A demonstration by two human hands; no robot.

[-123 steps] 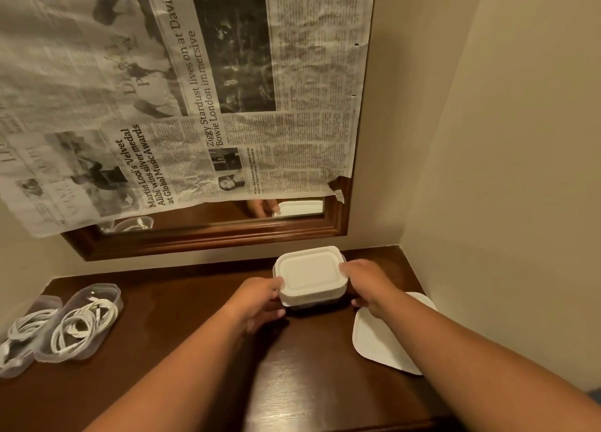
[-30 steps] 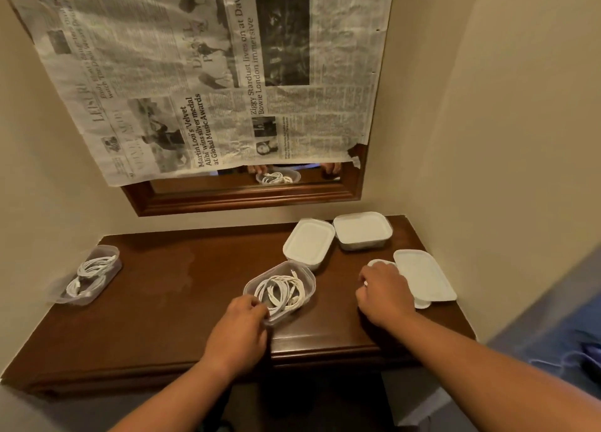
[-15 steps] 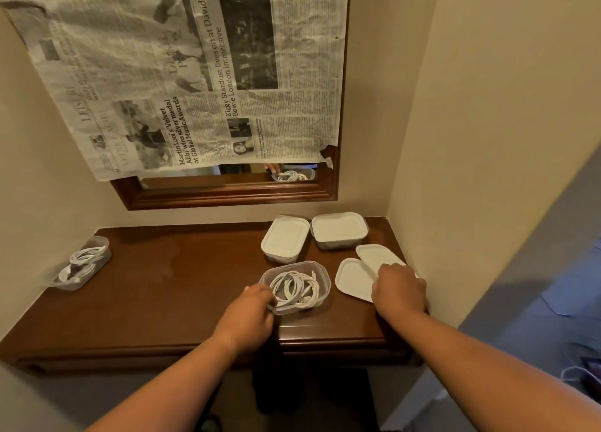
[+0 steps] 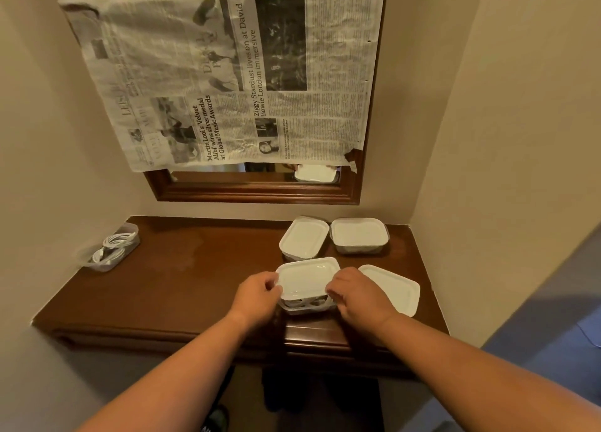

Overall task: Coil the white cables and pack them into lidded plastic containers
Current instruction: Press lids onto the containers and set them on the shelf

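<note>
Both hands pinch one lid (image 4: 305,277): my left hand (image 4: 257,293) and right hand (image 4: 356,293) lower it onto the box (image 4: 307,306) of coiled cables at 12 o'clock. Two closed boxes (image 4: 304,238) sit beyond. At 10 o'clock an open box (image 4: 109,248) waits; its spare lid (image 4: 393,288) lies at 2.

There was only one view, from a camera worn on the person's head. It looked forward and steeply down at the dark brown wooden table (image 4: 182,278) set in a corner. The camera was high above the table and a little back from its front edge, so both bare arms reached up from the bottom of the view. Behind the table, it saw the wood-framed mirror (image 4: 257,192) covered with newspaper (image 4: 227,73).
</note>
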